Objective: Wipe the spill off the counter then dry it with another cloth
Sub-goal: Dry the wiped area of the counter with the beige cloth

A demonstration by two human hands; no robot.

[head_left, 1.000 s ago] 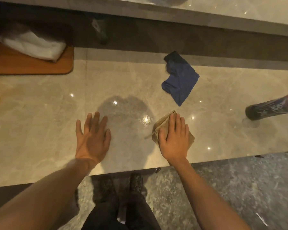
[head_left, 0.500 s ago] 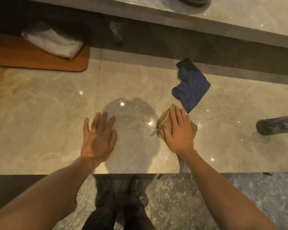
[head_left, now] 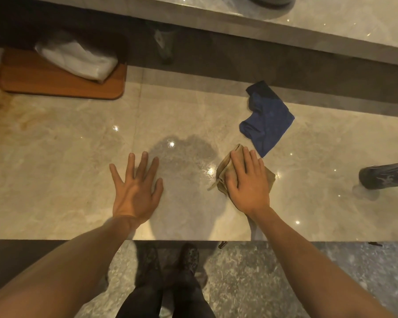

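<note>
My right hand [head_left: 247,182] lies flat on a crumpled tan cloth [head_left: 223,171] and presses it onto the glossy marble counter [head_left: 67,168]. Most of the cloth is hidden under the palm. Just left of the cloth, small wet glints [head_left: 210,171] shine on the stone, inside my head's shadow. My left hand [head_left: 136,187] rests flat on the bare counter, fingers spread, holding nothing. A blue cloth [head_left: 265,120] lies loose just beyond the tan one, untouched.
A wooden board [head_left: 55,83] carrying a folded white cloth [head_left: 78,58] sits at the back left. A dark bottle [head_left: 386,174] lies on its side at the right edge. A raised ledge [head_left: 285,21] runs along the back. The counter's front edge is close below my wrists.
My right hand has slid the tan cloth a little away from me, towards the blue cloth. The view has shifted, and my left hand has stayed flat on the counter.
</note>
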